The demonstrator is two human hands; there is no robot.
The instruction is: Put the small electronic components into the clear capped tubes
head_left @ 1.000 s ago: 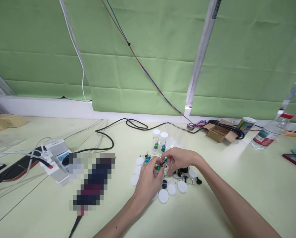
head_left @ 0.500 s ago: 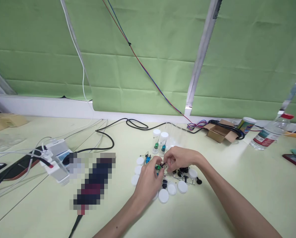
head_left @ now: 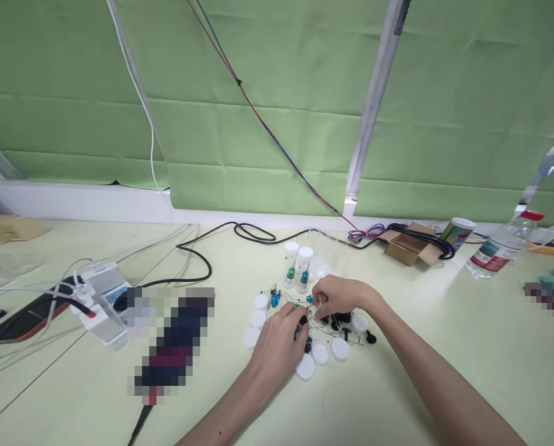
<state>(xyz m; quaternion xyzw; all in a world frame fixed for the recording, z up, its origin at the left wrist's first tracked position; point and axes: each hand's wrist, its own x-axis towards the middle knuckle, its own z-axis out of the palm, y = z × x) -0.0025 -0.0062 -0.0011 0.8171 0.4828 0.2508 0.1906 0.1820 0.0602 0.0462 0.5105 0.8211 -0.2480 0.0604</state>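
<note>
My left hand (head_left: pixel 280 337) is low over a pile of small parts, fingers curled. A small black part (head_left: pixel 303 320) shows at its fingertips. Just right of it, my right hand (head_left: pixel 338 297) has its fingers pinched together; what they hold, if anything, is hidden. A blue piece (head_left: pixel 310 298) lies beside its fingertips. Around the hands are thin metal rods, black knob-like pieces (head_left: pixel 346 335) and several round white lids (head_left: pixel 340 349). Behind them stand two clear, white-capped containers, one with a green piece (head_left: pixel 291 272) and one with a blue piece (head_left: pixel 304 277) inside.
Left of the pile lies a blurred dark object (head_left: pixel 177 341) with a cable, beside a white power strip (head_left: pixel 103 303). A black cable (head_left: pixel 207 260) runs along the back. At the right rear are an open cardboard box (head_left: pixel 406 248), a can (head_left: pixel 457 232) and a water bottle (head_left: pixel 504 248).
My hands were together at a small black part; now they are slightly apart. The left has lowered to the pile, and a blue piece shows beside the right.
</note>
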